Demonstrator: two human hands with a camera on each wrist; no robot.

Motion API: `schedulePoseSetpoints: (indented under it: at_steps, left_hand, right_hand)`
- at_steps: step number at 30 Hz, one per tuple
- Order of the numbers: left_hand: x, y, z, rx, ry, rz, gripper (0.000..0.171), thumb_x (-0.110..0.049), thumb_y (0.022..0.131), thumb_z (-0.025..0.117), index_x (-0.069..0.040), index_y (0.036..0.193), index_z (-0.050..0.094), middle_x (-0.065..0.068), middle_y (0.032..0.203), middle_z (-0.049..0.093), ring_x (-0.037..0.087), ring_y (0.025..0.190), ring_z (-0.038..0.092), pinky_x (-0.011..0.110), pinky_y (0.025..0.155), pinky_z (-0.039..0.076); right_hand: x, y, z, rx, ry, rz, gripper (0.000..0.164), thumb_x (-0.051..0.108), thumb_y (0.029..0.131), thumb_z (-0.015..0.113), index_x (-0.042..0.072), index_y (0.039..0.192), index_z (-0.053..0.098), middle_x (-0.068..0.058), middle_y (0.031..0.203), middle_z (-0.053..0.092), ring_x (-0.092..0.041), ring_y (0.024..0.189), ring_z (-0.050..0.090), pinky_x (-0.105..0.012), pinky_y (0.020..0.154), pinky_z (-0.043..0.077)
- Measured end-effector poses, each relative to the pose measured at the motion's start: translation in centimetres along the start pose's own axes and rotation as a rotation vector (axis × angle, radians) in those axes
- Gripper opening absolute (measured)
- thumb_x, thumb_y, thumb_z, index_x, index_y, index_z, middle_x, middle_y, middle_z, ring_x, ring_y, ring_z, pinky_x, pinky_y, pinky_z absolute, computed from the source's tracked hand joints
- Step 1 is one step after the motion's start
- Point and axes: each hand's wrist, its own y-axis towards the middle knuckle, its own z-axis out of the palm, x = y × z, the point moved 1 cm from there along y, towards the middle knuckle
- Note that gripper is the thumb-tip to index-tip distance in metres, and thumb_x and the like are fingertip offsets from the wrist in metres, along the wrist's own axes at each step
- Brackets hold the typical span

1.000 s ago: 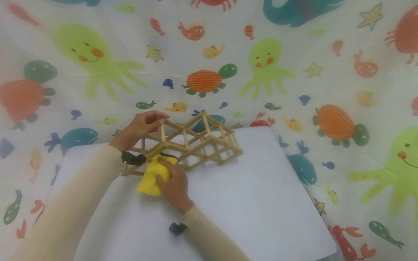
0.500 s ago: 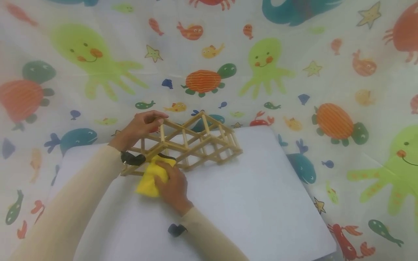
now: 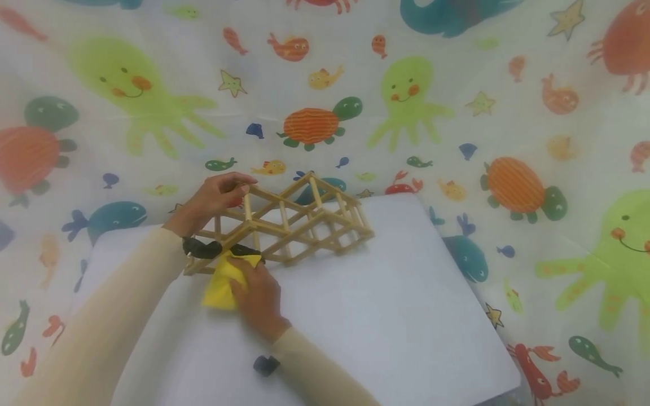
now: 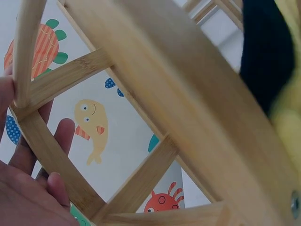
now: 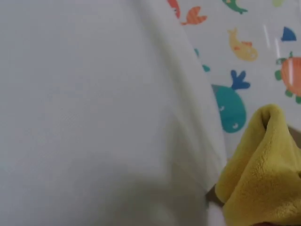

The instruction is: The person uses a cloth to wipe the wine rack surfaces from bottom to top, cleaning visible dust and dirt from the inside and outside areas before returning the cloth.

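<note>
A folding wooden lattice rack stands on the white-covered table. My left hand grips its upper left corner; in the left wrist view, that hand has its fingers round the slats beside a round dowel. With my right hand I hold a yellow cloth at the rack's lower left front bar. A black part of the cloth shows along the bar. In the right wrist view the fluffy cloth is bunched up, and the right hand is hidden there.
The table has a white cover, and its right edge slants toward the front. Behind it hangs a curtain printed with sea animals. Black bands are on both wrists.
My right hand and the yellow cloth have moved slightly left and down along the rack, and more of the black part shows. The left hand keeps its grip; the view has shifted slightly.
</note>
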Motion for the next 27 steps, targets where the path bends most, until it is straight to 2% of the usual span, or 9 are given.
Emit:
schedulePoseSetpoints:
  at_steps: [3,5,11,13,18,20,23,27]
  left_hand:
    - [0.1,0.1,0.0,0.005,0.004,-0.005,0.039,-0.034,0.111,0.058,-0.019,0.146,0.059,0.005,0.155,0.057,0.019,0.139,0.053,0.022,0.101,0.05]
    - [0.1,0.1,0.0,0.002,0.015,-0.006,0.038,-0.034,0.111,0.058,-0.02,0.146,0.06,0.004,0.153,0.059,0.018,0.136,0.054,0.023,0.101,0.051]
    - [0.0,0.1,-0.1,-0.002,-0.001,0.004,0.037,-0.032,0.111,0.059,-0.018,0.145,0.061,0.006,0.15,0.061,0.013,0.129,0.057,0.023,0.097,0.054]
    - [0.1,0.1,-0.1,0.006,-0.012,0.0,0.038,-0.032,0.111,0.059,-0.018,0.146,0.061,0.006,0.151,0.06,0.013,0.131,0.056,0.021,0.097,0.053]
    - [0.3,0.0,0.1,0.012,-0.027,0.0,0.038,-0.031,0.111,0.059,-0.018,0.146,0.06,0.006,0.153,0.059,0.015,0.135,0.055,0.022,0.101,0.051]
    - [0.2,0.0,0.2,0.006,-0.027,0.006,0.038,-0.031,0.111,0.059,-0.018,0.146,0.06,0.005,0.152,0.059,0.016,0.136,0.055,0.021,0.1,0.052]
    - [0.0,-0.1,0.2,0.005,-0.036,0.003,0.038,-0.032,0.11,0.06,-0.017,0.145,0.061,0.004,0.152,0.06,0.019,0.136,0.055,0.02,0.1,0.052]
    - [-0.2,-0.1,0.2,0.01,-0.03,0.0,0.038,-0.031,0.11,0.06,-0.017,0.145,0.061,0.005,0.152,0.059,0.018,0.137,0.055,0.022,0.102,0.053]
  right_hand:
    - [-0.9,-0.7,0.1,0.034,-0.024,0.104,0.042,0.028,0.09,0.08,0.037,0.13,0.071,0.006,0.101,0.069,-0.007,0.081,0.063,-0.015,0.064,0.042]
    - [-1.2,-1.1,0.1,0.035,-0.018,0.125,0.04,0.027,0.088,0.081,0.034,0.127,0.073,0.006,0.102,0.07,-0.007,0.083,0.064,-0.015,0.065,0.042]
    - [-0.4,-0.8,-0.1,0.008,0.101,-0.029,0.05,0.026,0.091,0.079,0.034,0.139,0.068,0.004,0.109,0.071,-0.005,0.083,0.059,-0.01,0.067,0.04]
    - [-0.4,-0.7,-0.1,0.019,0.084,-0.038,0.05,0.028,0.093,0.078,0.036,0.141,0.066,0.005,0.11,0.071,-0.006,0.085,0.061,-0.01,0.068,0.041]
    - [-1.7,-1.7,0.4,0.043,-0.002,0.078,0.043,0.028,0.091,0.079,0.036,0.132,0.07,0.007,0.108,0.07,-0.008,0.091,0.067,-0.017,0.071,0.048]
    - [-2.0,-2.1,0.4,0.043,0.017,0.115,0.042,0.027,0.09,0.08,0.035,0.131,0.071,0.007,0.108,0.071,-0.008,0.092,0.067,-0.018,0.072,0.048]
    - [-1.8,-2.5,0.1,0.02,0.071,0.082,0.047,0.026,0.09,0.08,0.035,0.135,0.069,0.005,0.111,0.072,-0.009,0.089,0.066,-0.016,0.071,0.047]
    - [-0.8,-2.0,-0.4,-0.05,0.145,-0.057,0.057,0.021,0.089,0.083,0.034,0.142,0.066,0.002,0.118,0.072,-0.007,0.092,0.064,-0.012,0.075,0.048]
